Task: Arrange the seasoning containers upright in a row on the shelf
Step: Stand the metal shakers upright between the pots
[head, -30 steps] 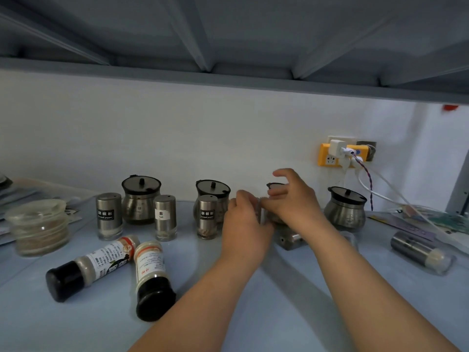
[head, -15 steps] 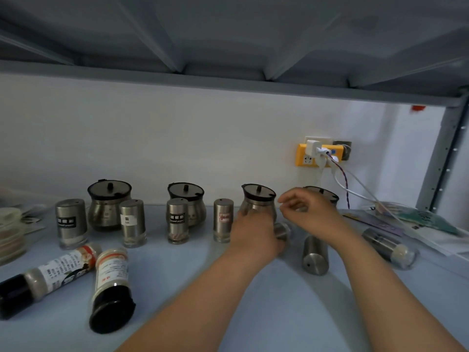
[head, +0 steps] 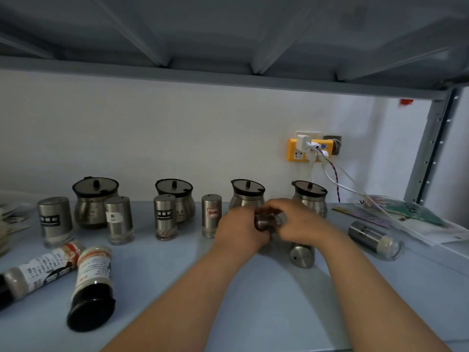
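Smooth pale-blue metal shelf (head: 157, 270), plain white wall (head: 177, 135) behind; left hand (head: 239, 231) and right hand (head: 299, 224) both grasping one small brushed-steel shaker (head: 266, 221).

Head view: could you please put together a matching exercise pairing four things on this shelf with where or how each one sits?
Things:
1. red-label shaker
2. nearer black-capped bottle
3. small shaker
4. yellow socket

States:
A. gripped between the left hand and right hand
B. mounted on the wall
C. lying on its side, front left
D. standing upright in the row

Pairs: 1-D, 2-C, 3-A, 4-B.
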Demonstrator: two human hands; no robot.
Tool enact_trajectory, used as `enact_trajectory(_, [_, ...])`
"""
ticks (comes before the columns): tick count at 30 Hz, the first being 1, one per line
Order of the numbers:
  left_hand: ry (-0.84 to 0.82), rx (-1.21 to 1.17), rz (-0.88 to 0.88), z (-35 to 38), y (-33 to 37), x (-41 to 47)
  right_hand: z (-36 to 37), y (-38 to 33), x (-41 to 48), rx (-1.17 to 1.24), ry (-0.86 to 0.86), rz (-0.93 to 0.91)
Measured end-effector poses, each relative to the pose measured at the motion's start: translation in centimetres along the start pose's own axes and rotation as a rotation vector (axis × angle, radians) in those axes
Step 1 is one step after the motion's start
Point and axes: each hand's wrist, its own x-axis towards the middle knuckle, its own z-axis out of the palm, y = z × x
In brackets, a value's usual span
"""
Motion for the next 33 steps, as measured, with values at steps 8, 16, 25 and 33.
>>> enact_trajectory(8, [0.174,-0.361,-0.058,-0.7,0.2,0.1,-0.4,-0.3,-0.1,0.025,0.100,-0.060])
enact_trajectory(16, [0.215,-0.709,-0.062,-0.8,0.9,-0.3,-0.4,0.1,0.3,0.131,0.147,-0.009])
enact_trajectory(25, [0.210,-0.962,-0.238,0.2,0.4,0.3,0.1,0.6,0.8,0.344,0.211,0.095])
enact_trajectory(33, [0.221,-0.942,-0.273,0.5,0.4,0.3,0.4,0.6,0.9,0.476,0.229,0.134])
